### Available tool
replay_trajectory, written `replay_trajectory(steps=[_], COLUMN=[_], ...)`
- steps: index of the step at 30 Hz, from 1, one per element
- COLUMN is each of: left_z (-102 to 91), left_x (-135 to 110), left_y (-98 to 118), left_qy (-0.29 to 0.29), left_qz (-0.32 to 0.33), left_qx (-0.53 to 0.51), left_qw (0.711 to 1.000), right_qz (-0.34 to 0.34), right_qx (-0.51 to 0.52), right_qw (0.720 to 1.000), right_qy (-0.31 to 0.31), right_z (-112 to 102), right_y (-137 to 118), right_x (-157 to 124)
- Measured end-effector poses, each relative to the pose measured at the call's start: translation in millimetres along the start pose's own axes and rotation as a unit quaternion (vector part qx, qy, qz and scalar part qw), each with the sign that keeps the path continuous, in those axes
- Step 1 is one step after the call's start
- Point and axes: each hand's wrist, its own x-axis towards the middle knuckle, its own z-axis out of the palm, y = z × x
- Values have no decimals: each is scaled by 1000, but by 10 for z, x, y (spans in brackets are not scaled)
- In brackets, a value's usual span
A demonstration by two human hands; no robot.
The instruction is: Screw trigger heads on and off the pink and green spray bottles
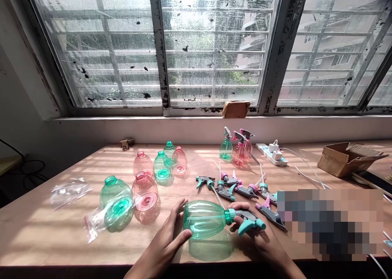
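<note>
A green see-through spray bottle (204, 219) lies on its side in the air between my hands, above the near edge of the table. Its base rests in my left hand (171, 234), with the thumb below and the fingers behind. Around the neck, my right hand (260, 238) grips near the teal collar, and the grey and teal trigger head (249, 222) points right. A thin tube shows inside the bottle. Just beyond lie several loose trigger heads (225, 192) with pink or teal parts. Left of my hands stand open green bottles (114, 193) and pink bottles (145, 195).
Three bottles with trigger heads (240, 150) stand at the back. A white power strip (272, 154) with cords and a cardboard box (346, 160) are farther right. Clear plastic bags (70, 191) lie left. A blurred patch (330, 224) hides the right front.
</note>
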Motion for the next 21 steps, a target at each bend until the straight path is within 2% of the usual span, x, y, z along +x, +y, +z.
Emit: replay_trajectory(steps=[5,12,21], left_z=[-10,3,-1], left_x=[-17,-23,-38], left_y=[99,200,177], left_qy=[9,-7,-8], left_qz=[-24,54,-32], left_qx=[34,33,-18], left_qw=[999,998,999], right_qz=[4,-9,-1], right_qx=[2,2,16], right_qw=[1000,1000,1000], right_qy=[-1,-2,1], right_z=[0,-3,7], right_y=[3,11,-13], right_x=[-3,9,-1])
